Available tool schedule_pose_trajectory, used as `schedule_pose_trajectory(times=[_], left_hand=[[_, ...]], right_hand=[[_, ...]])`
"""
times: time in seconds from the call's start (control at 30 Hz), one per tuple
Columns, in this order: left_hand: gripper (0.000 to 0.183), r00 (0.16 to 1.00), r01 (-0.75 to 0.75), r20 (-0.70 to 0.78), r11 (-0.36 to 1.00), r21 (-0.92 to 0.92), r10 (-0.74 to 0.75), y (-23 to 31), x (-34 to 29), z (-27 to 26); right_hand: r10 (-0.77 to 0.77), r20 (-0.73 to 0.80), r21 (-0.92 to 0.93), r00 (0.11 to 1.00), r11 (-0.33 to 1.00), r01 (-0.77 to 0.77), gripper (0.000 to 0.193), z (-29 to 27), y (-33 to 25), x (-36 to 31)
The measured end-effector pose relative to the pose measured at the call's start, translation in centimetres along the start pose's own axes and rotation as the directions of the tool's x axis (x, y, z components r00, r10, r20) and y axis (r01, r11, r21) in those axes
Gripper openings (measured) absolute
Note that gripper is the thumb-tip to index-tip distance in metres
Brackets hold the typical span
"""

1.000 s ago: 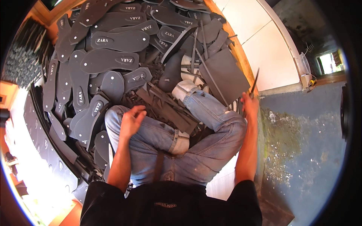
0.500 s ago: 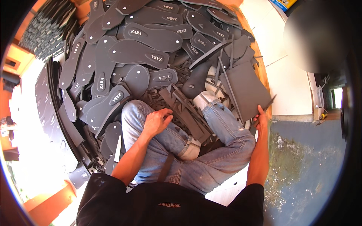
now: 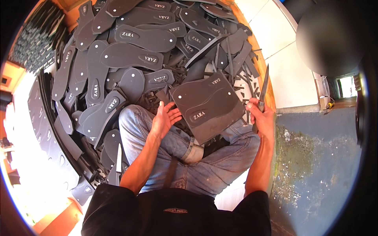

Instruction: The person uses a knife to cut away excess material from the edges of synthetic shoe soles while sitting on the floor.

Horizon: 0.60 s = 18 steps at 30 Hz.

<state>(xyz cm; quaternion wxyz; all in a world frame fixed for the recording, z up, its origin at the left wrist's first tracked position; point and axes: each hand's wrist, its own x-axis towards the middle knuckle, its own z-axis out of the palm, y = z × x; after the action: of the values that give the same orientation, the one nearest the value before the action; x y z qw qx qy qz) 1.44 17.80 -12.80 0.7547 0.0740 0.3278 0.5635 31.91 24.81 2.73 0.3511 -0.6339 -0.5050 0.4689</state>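
Note:
A dark grey foam sheet (image 3: 212, 104) with two sole outlines, white dots and raised pads is tilted above my crossed legs. My right hand (image 3: 263, 122) is closed around the handle of a knife (image 3: 265, 84), its blade pointing up and away. The fingers of that hand are at the sheet's right corner; whether they also pinch it I cannot tell. My left hand (image 3: 163, 120), palm turned up and fingers spread, is by the sheet's left edge with nothing in it. Part of the foot behind the sheet is hidden.
A large heap of cut grey soles (image 3: 134, 55) lies ahead and to the left. Thin offcuts (image 3: 244, 80) are scattered around my legs. Another pale blade (image 3: 119, 157) is beside my left thigh. Stacked foam sheets (image 3: 51, 129) stand at the left; a white tiled ledge (image 3: 291, 90) is at the right.
The sheet has come from beside my right leg to over my lap, now showing its marked face. My left hand has lifted off my knee and opened; the knife in my right hand is now plainly visible.

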Motion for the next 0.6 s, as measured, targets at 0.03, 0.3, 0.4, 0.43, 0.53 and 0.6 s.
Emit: schedule_pose_trajectory(times=[0.03,0.3,0.4,0.43,0.53,0.6], left_hand=[[0.071,0.999,-0.017,-0.046,0.997,0.073,0.02,-0.5,0.2,0.0],[0.043,0.953,0.16,-0.298,0.933,0.323,-0.06,-0.2,3.2,2.4],[0.041,0.965,0.166,-0.251,0.91,0.38,-0.072,-0.8,3.7,3.3],[0.041,0.97,0.168,-0.231,0.903,0.396,-0.079,-0.8,3.4,3.6],[0.033,0.957,0.009,-0.284,0.967,0.255,0.066,-1.5,-1.2,4.6],[0.029,0.931,-0.115,-0.328,0.982,0.148,0.158,-1.4,-6.0,5.2]], right_hand=[[0.044,-0.011,0.01,0.999,0.999,-0.044,0.024,-0.5,1.5,-0.4],[0.264,-0.002,0.215,0.964,0.942,-0.258,0.022,1.3,7.7,-6.5],[0.282,-0.005,0.283,0.959,0.92,-0.27,0.023,2.5,8.9,-7.8],[0.272,-0.055,0.3,0.961,0.922,-0.244,0.024,3.2,9.5,-8.0],[0.243,-0.186,0.305,0.952,0.935,-0.179,0.035,4.8,10.4,-9.0],[0.253,-0.119,0.422,0.96,0.888,-0.182,0.039,6.6,9.8,-10.5]])
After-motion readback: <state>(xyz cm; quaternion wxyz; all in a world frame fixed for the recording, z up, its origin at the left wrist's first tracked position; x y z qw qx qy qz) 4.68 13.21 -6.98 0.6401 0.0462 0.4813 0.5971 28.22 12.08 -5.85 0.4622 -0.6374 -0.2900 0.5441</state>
